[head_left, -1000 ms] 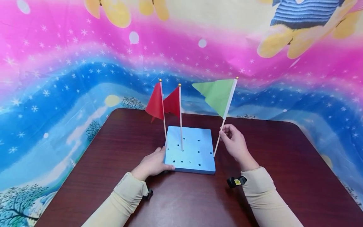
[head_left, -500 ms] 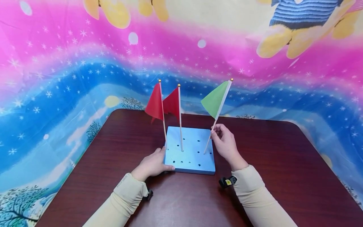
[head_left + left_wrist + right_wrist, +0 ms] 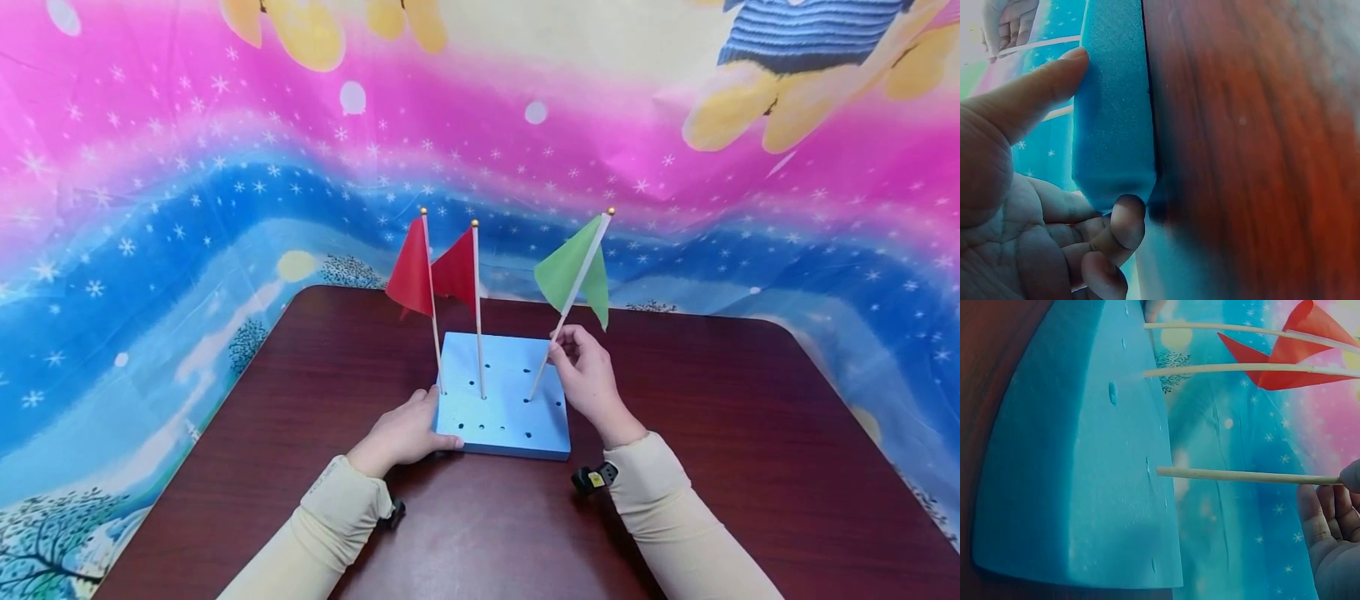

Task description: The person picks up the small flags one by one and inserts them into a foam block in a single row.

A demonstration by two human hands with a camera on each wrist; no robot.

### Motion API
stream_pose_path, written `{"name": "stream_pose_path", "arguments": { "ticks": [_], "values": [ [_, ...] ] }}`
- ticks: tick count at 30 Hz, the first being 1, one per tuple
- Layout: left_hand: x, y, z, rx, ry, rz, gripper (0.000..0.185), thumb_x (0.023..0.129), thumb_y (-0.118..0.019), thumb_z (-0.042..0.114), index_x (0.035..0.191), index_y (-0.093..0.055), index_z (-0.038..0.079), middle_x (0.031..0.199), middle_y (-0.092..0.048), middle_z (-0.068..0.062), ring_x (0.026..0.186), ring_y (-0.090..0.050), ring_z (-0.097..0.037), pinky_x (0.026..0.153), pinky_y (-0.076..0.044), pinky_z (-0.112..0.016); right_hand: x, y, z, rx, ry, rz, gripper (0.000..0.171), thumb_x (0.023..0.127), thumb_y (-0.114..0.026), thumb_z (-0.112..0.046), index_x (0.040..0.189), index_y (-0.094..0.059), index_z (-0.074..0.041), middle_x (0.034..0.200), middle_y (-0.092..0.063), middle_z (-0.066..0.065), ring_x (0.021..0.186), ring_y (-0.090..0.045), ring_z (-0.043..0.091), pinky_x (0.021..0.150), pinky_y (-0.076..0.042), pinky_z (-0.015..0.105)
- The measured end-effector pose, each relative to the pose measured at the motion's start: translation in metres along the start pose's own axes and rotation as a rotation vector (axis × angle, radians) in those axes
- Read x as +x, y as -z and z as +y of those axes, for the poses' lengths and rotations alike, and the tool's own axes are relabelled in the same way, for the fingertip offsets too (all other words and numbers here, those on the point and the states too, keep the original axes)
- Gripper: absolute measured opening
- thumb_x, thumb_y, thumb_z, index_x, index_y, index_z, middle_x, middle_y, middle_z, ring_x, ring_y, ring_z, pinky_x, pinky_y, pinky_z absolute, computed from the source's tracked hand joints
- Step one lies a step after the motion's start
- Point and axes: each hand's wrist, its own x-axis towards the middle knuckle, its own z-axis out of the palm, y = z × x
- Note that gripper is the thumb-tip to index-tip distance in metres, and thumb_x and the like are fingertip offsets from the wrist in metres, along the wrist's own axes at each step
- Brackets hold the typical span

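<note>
A blue foam block (image 3: 510,421) with several holes lies on the dark wooden table (image 3: 712,467). Two red flags (image 3: 412,271) (image 3: 456,271) stand upright in its left holes. My left hand (image 3: 405,433) grips the block's near-left corner, thumb on top (image 3: 1041,87), fingers curled under the edge. My right hand (image 3: 588,375) pinches the stick of a green flag (image 3: 570,267), which leans right. Its lower tip touches the block's top (image 3: 1085,475) at the stick's end (image 3: 1163,471), near a hole in the middle row.
A bright pink and blue patterned cloth (image 3: 150,208) hangs behind the table and drapes over its far edge. Bare table surface lies left, right and in front of the block. Small black wrist cameras (image 3: 592,477) sit at both sleeves.
My right hand carried the green flag leftward from beside the block's right edge to over its top; the stick's tip now meets the foam. The left hand stayed put.
</note>
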Motion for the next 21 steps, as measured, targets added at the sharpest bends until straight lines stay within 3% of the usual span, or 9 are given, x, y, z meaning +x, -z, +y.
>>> {"name": "stream_pose_path", "arguments": {
  "ticks": [14, 21],
  "values": [
    [0.0005, -0.0015, 0.0017, 0.006, 0.0, -0.002, 0.103, 0.085, -0.083, 0.048, 0.157, -0.034, -0.008, 0.146, -0.049, -0.024, 0.125, -0.056, -0.032, 0.097, -0.05, -0.052, -0.0046, -0.0056, 0.0039, -0.085, 0.056, -0.021, 0.008, 0.102, -0.062, -0.001, 0.107, -0.064, 0.005, 0.093, -0.066, 0.013, 0.084, -0.065, 0.027, 0.067, -0.048, 0.028],
    [0.0004, -0.0019, 0.0005, -0.014, -0.009, 0.005, 0.103, 0.085, -0.083, 0.047, 0.157, -0.033, -0.007, 0.144, -0.05, -0.024, 0.122, -0.056, -0.032, 0.096, -0.05, -0.052, -0.0055, -0.0103, 0.0055, -0.141, 0.105, -0.026, 0.005, 0.1, -0.065, -0.001, 0.104, -0.065, 0.001, 0.099, -0.067, 0.015, 0.092, -0.064, 0.03, 0.077, -0.053, 0.048]
  ]
}}
